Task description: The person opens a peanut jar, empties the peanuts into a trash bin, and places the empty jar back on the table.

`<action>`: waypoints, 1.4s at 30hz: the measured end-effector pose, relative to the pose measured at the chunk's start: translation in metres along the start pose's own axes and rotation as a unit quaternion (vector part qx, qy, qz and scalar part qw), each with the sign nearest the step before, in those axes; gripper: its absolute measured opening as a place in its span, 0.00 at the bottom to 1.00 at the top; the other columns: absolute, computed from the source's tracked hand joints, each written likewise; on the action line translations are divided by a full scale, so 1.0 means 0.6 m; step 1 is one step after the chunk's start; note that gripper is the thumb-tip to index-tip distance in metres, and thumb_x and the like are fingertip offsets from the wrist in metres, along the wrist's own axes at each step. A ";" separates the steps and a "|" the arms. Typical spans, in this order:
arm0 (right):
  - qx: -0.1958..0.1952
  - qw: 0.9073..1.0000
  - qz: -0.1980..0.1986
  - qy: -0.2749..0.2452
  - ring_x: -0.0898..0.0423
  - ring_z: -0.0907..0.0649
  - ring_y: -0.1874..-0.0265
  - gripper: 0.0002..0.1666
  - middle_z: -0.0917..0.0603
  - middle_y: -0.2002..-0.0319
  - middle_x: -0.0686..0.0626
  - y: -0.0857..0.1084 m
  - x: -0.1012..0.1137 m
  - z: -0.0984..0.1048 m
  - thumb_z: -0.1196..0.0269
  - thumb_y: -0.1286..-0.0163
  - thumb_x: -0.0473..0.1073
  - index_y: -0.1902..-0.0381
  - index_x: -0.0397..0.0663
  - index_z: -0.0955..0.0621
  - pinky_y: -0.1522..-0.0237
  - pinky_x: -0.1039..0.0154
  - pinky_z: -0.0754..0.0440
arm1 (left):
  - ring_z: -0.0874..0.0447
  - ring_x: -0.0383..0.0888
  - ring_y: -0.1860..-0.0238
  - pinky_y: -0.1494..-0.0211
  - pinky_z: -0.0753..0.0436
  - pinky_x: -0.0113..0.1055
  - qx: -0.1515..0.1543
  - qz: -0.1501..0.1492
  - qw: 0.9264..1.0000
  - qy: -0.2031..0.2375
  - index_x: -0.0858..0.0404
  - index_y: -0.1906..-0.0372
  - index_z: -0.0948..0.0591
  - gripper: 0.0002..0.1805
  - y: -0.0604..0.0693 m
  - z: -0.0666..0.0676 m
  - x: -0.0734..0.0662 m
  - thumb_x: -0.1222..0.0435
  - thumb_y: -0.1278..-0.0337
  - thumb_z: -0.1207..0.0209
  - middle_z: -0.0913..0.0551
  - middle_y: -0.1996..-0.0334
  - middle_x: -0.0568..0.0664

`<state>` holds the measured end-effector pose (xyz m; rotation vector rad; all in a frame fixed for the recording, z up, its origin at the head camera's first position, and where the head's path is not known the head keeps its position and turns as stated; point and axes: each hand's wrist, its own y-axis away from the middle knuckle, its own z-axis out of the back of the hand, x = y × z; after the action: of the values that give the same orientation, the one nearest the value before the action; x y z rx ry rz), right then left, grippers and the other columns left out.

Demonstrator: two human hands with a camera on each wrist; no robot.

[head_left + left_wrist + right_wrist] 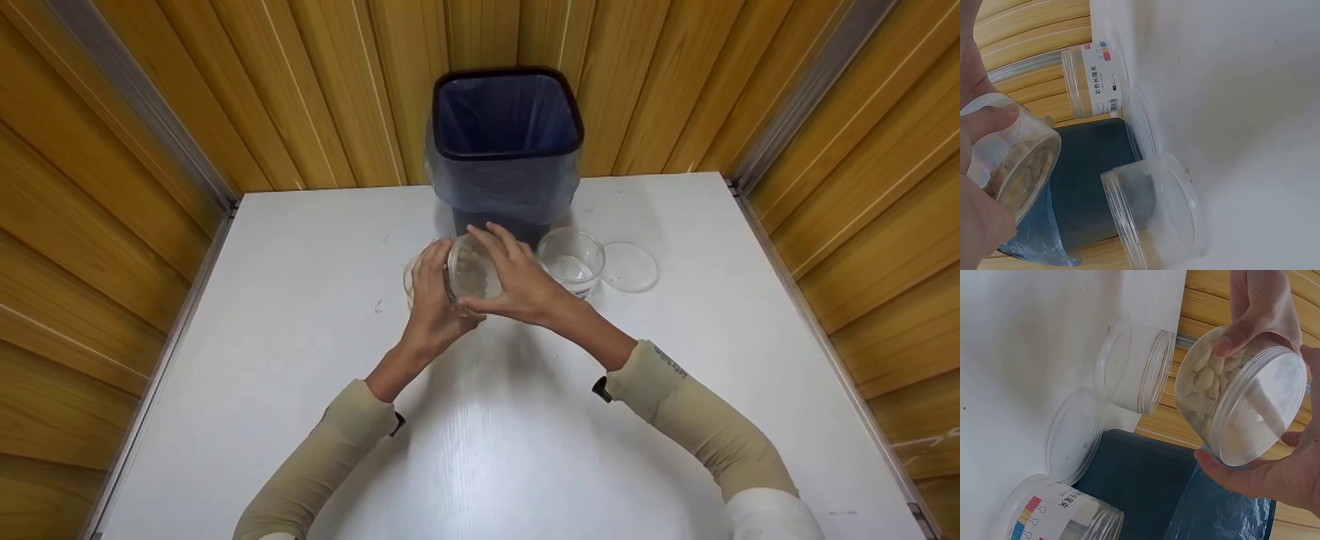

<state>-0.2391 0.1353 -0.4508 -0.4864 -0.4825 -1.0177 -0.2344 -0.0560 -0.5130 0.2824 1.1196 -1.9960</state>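
Both hands hold a clear plastic jar of what look like peanuts in their shells, tilted on its side above the table. My left hand grips the jar's body from the left. Fingers and thumb of my right hand are spread round the rim of the jar's clear lid, which sits on the mouth. On the table, a clear jar without a lid stands on the left, mostly hidden behind my left hand in the head view. An open labelled jar stands on the right.
Behind the hands stands a dark bin with a bluish bag liner. One clear lid lies right of the labelled jar; another round lid lies between the jars. Wood-patterned walls enclose the white table.
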 end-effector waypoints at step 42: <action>-0.047 0.996 0.064 -0.031 0.42 0.34 0.30 0.59 0.39 0.28 0.38 0.023 -0.022 0.008 0.24 0.46 0.62 0.22 0.53 0.38 0.34 0.42 0.27 | 0.39 0.55 0.29 0.25 0.42 0.52 0.050 -0.032 0.996 -0.069 0.66 0.27 0.42 0.66 -0.034 -0.010 -0.034 0.64 0.80 0.15 0.34 0.30 0.60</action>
<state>-0.2337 0.1530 -0.4572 -0.6277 -0.4546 -0.9069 -0.2374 -0.0345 -0.4932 0.1584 0.9552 -2.0978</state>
